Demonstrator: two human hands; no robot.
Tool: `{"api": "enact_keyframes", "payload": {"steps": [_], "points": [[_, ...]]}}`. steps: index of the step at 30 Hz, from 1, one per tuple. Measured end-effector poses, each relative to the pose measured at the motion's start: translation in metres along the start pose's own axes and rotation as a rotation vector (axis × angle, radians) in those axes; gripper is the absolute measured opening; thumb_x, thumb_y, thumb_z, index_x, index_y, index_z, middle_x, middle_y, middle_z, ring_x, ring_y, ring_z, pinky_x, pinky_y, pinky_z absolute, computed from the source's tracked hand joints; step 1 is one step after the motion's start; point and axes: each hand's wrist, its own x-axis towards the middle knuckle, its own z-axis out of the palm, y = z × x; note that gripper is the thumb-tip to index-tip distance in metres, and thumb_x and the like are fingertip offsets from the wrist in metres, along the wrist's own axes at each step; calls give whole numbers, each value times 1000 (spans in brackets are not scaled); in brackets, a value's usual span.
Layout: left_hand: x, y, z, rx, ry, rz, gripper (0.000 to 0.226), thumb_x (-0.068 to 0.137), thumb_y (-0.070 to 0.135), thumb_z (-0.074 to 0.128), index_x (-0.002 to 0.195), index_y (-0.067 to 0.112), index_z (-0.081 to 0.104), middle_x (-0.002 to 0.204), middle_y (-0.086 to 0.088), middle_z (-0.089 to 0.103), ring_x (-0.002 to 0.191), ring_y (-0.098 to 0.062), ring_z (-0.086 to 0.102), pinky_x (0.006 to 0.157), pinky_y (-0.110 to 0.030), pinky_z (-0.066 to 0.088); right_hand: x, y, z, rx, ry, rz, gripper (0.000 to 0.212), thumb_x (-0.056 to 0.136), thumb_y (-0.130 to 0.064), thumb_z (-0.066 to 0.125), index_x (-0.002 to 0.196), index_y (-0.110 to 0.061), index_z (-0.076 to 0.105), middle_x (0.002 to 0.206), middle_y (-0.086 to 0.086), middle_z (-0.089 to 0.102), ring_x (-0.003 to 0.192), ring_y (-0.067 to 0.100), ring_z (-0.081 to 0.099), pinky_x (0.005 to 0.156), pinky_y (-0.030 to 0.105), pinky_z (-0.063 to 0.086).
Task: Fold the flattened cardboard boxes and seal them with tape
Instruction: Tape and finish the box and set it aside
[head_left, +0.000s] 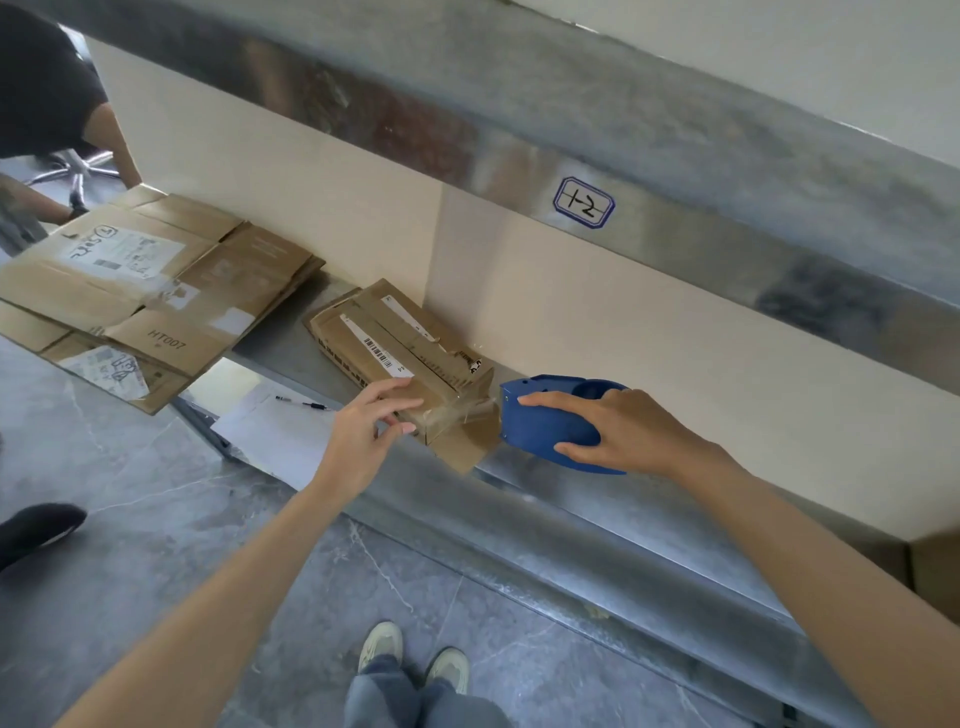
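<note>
A small folded cardboard box with barcode labels lies on the metal shelf. My left hand presses on the box's near end with fairly straight fingers. My right hand grips a blue tape dispenser just right of the box. A strip of clear tape stretches from the dispenser onto the box's near end. One loose flap sticks out below the taped end.
A pile of flattened cardboard boxes lies at the shelf's left end. White paper with a pen sits below it. Another person stands at far left. A beige wall panel backs the shelf.
</note>
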Motion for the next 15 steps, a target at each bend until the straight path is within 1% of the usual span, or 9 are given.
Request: {"api": "enact_keyframes", "payload": {"steps": [3, 6, 8, 10, 11, 13, 15], "points": [[3, -5, 4, -29, 42, 53, 27, 85, -1, 74, 107, 14, 76, 131, -1, 60, 76, -4, 65, 71, -6, 45, 1, 2, 3, -15, 6, 19, 61, 93, -48, 54, 144, -63, 23, 49, -8, 37, 47, 6, 35, 55, 24, 33], [4, -10, 6, -30, 55, 96, 29, 84, -1, 75, 108, 15, 75, 128, -1, 61, 75, -3, 67, 73, -4, 43, 1, 3, 6, -15, 0, 30, 63, 93, -47, 55, 144, -64, 22, 49, -8, 38, 45, 8, 37, 51, 19, 28], [4, -14, 4, -8, 47, 140, 31, 83, -1, 76, 109, 15, 75, 126, 1, 63, 79, -2, 67, 76, -4, 43, 3, 2, 6, -21, -1, 32, 63, 92, -48, 55, 144, -64, 21, 49, -8, 39, 44, 9, 37, 50, 16, 25], [8, -20, -2, 65, 32, 181, 34, 82, 2, 77, 112, 20, 76, 123, 6, 65, 92, -3, 62, 84, -10, 45, 5, 1, 5, -37, 2, 32, 63, 92, -47, 54, 144, -64, 22, 49, -7, 39, 43, 9, 36, 49, 16, 24], [10, -22, -5, 123, 26, 207, 35, 83, 6, 77, 112, 23, 76, 121, 10, 66, 96, -4, 57, 86, -12, 44, 5, 1, 4, -38, 1, 34, 63, 92, -47, 54, 144, -63, 22, 48, -7, 39, 42, 9, 36, 49, 17, 25], [15, -25, -11, 228, 22, 261, 34, 81, 11, 79, 111, 26, 77, 117, 13, 68, 93, -10, 50, 81, -15, 42, 7, -1, 2, -43, -7, 40, 63, 93, -46, 54, 144, -63, 22, 49, -6, 39, 43, 11, 37, 49, 18, 27], [21, -25, -15, 285, 29, 293, 33, 79, 11, 81, 108, 26, 78, 111, 12, 71, 93, -16, 50, 81, -25, 41, 8, -1, 1, -52, -16, 45, 63, 93, -45, 54, 145, -63, 22, 50, -6, 40, 44, 11, 37, 50, 19, 29]]}}
